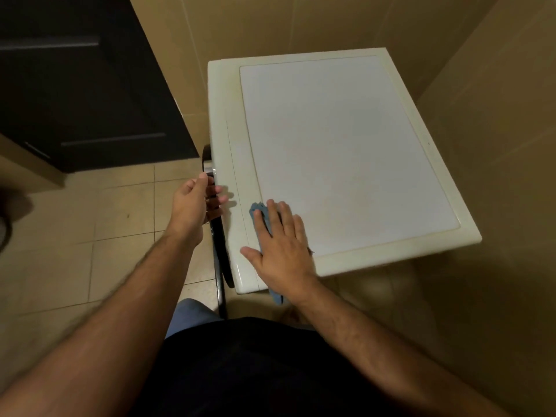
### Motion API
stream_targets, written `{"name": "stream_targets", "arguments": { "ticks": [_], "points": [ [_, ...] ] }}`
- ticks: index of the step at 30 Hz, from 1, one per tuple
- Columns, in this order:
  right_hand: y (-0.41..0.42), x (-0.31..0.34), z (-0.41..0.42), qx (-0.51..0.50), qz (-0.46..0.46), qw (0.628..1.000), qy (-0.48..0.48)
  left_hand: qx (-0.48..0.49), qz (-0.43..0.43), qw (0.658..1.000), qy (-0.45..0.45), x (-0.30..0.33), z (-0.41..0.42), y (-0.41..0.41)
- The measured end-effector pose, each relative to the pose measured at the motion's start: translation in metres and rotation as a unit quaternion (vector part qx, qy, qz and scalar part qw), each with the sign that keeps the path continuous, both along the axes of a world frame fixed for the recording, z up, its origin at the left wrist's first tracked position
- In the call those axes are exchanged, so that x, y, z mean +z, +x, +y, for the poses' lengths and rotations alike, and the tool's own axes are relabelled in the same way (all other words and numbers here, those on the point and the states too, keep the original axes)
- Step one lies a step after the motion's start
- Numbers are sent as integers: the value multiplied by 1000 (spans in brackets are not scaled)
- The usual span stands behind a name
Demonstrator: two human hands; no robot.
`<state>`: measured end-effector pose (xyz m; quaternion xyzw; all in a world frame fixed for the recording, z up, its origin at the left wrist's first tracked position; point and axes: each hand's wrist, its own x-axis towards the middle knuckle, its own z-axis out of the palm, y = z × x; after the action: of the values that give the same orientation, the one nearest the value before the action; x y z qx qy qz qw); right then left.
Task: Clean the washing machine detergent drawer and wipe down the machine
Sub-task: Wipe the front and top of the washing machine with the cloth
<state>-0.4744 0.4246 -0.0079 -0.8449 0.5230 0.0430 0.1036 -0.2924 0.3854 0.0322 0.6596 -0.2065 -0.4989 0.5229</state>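
Note:
The washing machine [346,152] is seen from above, its white top panel framed in cream. My right hand [279,248] lies flat with straight fingers on a blue cloth [257,212], pressing it against the near left corner of the top. Part of the cloth hangs over the front edge below my wrist. My left hand [195,203] is at the machine's left front edge, fingers curled round the dark rim of the door [218,236], which stands ajar. The detergent drawer is not visible.
A dark cabinet [84,85] with bar handles stands at the left. Beige tiled walls close in behind and to the right of the machine. Tiled floor [105,221] lies open at the left. My dark shirt fills the bottom.

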Motion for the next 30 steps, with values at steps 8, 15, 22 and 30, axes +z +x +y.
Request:
{"name": "stream_targets", "arguments": {
  "ticks": [8,15,22,30],
  "points": [
    [-65,8,-8,20,103,994,5,29,-17,999,-33,10,-6,-3],
    [-8,6,-22,7,46,998,33,26,-77,996,-18,11,-9,-20],
    [-81,8,-26,51,71,996,1,62,-128,990,-2,1,6,-27],
    [-54,6,-11,68,31,997,12,33,-206,978,-8,-3,26,-54]
  ]
}}
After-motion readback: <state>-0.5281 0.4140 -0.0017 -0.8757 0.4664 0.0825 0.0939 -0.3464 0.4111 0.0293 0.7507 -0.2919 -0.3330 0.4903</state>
